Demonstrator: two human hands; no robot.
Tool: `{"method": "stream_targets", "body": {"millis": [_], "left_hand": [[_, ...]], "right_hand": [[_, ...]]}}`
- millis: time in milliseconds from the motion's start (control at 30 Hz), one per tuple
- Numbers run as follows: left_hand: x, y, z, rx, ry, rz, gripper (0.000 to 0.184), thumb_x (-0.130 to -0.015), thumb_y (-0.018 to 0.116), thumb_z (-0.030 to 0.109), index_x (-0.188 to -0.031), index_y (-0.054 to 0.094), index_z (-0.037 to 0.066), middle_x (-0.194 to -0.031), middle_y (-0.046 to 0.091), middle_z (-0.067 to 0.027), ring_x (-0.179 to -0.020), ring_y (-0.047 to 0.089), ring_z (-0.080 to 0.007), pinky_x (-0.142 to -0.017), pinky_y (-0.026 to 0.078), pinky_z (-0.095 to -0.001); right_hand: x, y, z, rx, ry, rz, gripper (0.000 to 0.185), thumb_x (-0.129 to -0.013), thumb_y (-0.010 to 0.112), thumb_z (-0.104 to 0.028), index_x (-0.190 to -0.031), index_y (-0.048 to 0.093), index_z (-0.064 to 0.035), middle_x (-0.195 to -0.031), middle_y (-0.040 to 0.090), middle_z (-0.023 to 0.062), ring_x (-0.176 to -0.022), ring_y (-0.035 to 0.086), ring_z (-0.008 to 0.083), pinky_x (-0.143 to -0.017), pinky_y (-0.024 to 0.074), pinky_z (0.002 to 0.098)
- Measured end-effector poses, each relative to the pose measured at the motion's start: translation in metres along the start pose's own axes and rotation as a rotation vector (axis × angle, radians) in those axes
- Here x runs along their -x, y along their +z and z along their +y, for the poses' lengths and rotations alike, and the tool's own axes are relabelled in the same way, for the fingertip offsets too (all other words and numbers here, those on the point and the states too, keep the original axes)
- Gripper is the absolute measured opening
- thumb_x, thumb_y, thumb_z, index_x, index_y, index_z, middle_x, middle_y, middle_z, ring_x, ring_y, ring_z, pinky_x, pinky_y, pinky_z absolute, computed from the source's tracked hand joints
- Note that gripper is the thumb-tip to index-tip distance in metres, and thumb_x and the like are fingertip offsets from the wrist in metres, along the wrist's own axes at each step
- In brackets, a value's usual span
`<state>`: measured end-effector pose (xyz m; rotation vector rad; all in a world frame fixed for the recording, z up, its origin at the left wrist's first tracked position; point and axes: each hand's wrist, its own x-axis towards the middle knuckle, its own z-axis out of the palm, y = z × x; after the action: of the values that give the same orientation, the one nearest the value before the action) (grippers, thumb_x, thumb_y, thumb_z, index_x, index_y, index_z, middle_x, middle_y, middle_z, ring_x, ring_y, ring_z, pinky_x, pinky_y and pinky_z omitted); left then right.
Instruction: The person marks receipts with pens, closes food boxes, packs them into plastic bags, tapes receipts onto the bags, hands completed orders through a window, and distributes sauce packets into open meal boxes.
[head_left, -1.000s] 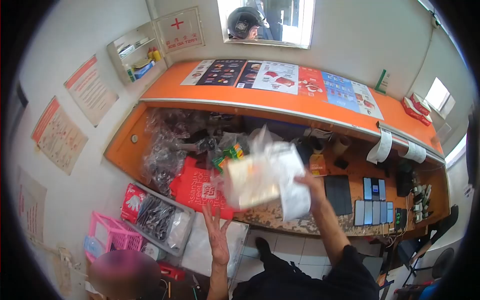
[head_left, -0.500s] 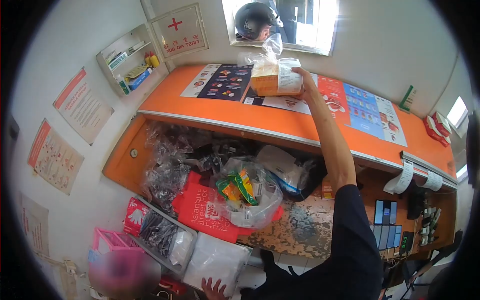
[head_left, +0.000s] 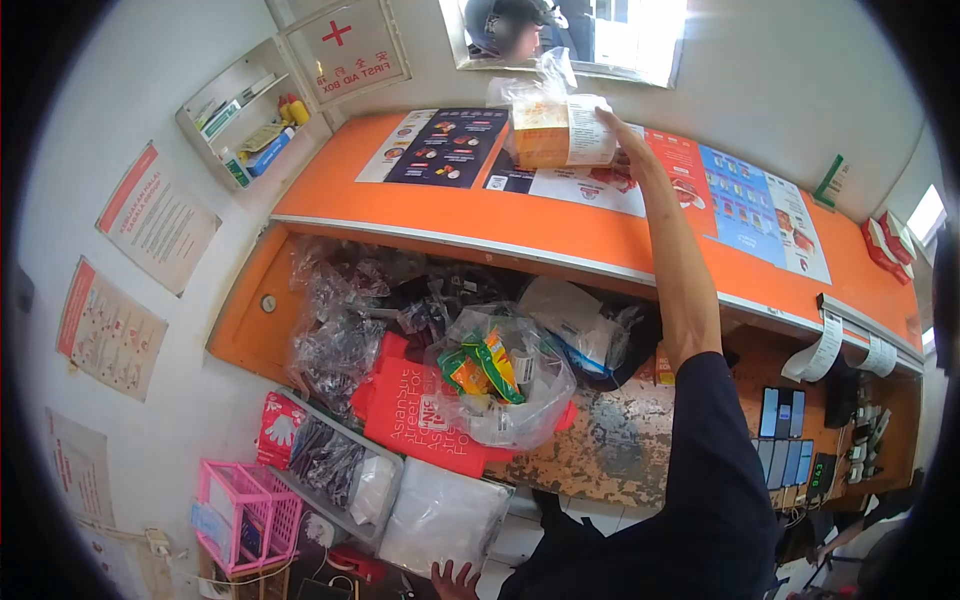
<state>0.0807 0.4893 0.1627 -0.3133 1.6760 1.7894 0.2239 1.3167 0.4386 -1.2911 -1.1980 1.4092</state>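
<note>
My right hand (head_left: 620, 142) reaches over the orange counter and grips the right end of a yellow food box (head_left: 541, 137). The box is in a clear plastic bag whose loose top stands up toward the window, and a white receipt (head_left: 590, 138) covers its near right side. Whether the box touches the counter I cannot tell. Low in the view my left hand (head_left: 455, 580) is spread at the near edge of a stack of white plastic bags (head_left: 440, 518). Part of that hand is cut off by the frame.
A helmeted person (head_left: 510, 28) is outside the window. Below the orange counter (head_left: 460, 225) lie clear bags, a red bag (head_left: 405, 425) and a bag of colourful packets (head_left: 485, 370). Phones (head_left: 782, 412) and hanging receipts (head_left: 820, 350) are at right, a pink basket (head_left: 245, 510) at lower left.
The whole view has shifted, with the counter now higher in it. My right hand still grips the bagged box. My left hand is slightly nearer the stack's front edge.
</note>
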Motion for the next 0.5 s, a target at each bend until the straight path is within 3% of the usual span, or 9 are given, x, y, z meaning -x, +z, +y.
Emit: {"method": "stream_targets", "body": {"millis": [133, 233, 267, 367, 467, 500], "left_hand": [[0.010, 0.016, 0.026, -0.088, 0.091, -0.009, 0.069, -0.092, 0.056, 0.059, -0.149, 0.038, 0.026, -0.148, 0.043, -0.0136, -0.121, 0.052, -0.0417, -0.094, 0.043, -0.0637], [-0.032, -0.030, 0.010, 0.026, -0.237, 0.048, 0.073, -0.087, 0.055, 0.067, -0.147, 0.043, 0.026, -0.147, 0.045, -0.0143, -0.127, 0.045, -0.0414, -0.101, 0.033, -0.0660], [-0.037, -0.033, 0.007, 0.034, -0.266, 0.087, 0.074, -0.085, 0.051, 0.072, -0.144, 0.046, 0.027, -0.145, 0.047, -0.0134, -0.132, 0.040, -0.0409, -0.105, 0.025, -0.0658], [-0.033, -0.032, 0.010, 0.063, -0.256, 0.063, 0.070, -0.087, 0.054, 0.067, -0.145, 0.044, 0.029, -0.147, 0.047, -0.0118, -0.128, 0.044, -0.0418, -0.103, 0.030, -0.0654], [-0.005, 0.000, 0.025, 0.027, -0.055, 0.073, 0.064, -0.091, 0.055, 0.059, -0.147, 0.041, 0.031, -0.147, 0.047, -0.0106, -0.124, 0.048, -0.0429, -0.098, 0.036, -0.0663], [-0.005, -0.002, 0.024, 0.040, -0.075, 0.088, 0.064, -0.092, 0.055, 0.057, -0.147, 0.040, 0.030, -0.146, 0.047, -0.0112, -0.123, 0.049, -0.0434, -0.097, 0.038, -0.0660]], "right_hand": [[-0.035, -0.023, 0.014, -0.094, 0.069, 0.011, 0.108, -0.073, 0.066, -0.077, -0.147, 0.040, -0.0019, -0.127, 0.053, 0.0254, -0.112, 0.056, 0.0296, -0.091, 0.0510, 0.0380], [-0.035, -0.031, 0.018, -0.173, 0.048, -0.036, 0.116, -0.074, 0.065, -0.077, -0.152, 0.028, 0.0003, -0.141, 0.038, 0.0337, -0.128, 0.045, 0.0388, -0.103, 0.0420, 0.0469], [-0.034, -0.032, 0.021, -0.202, 0.036, -0.050, 0.118, -0.075, 0.064, -0.077, -0.154, 0.023, 0.0014, -0.147, 0.031, 0.0369, -0.134, 0.041, 0.0429, -0.108, 0.0381, 0.0510], [-0.036, -0.036, 0.027, -0.259, 0.029, -0.048, 0.117, -0.076, 0.065, -0.076, -0.154, 0.024, 0.0012, -0.148, 0.029, 0.0367, -0.135, 0.039, 0.0429, -0.109, 0.0380, 0.0507], [-0.042, -0.036, 0.028, -0.227, 0.056, 0.007, 0.115, -0.073, 0.068, -0.077, -0.151, 0.030, -0.0013, -0.130, 0.045, 0.0237, -0.112, 0.051, 0.0295, -0.094, 0.0471, 0.0399], [-0.042, -0.035, 0.028, -0.239, 0.050, 0.010, 0.114, -0.074, 0.067, -0.077, -0.151, 0.030, -0.0013, -0.130, 0.044, 0.0234, -0.112, 0.051, 0.0291, -0.094, 0.0471, 0.0402]]}}
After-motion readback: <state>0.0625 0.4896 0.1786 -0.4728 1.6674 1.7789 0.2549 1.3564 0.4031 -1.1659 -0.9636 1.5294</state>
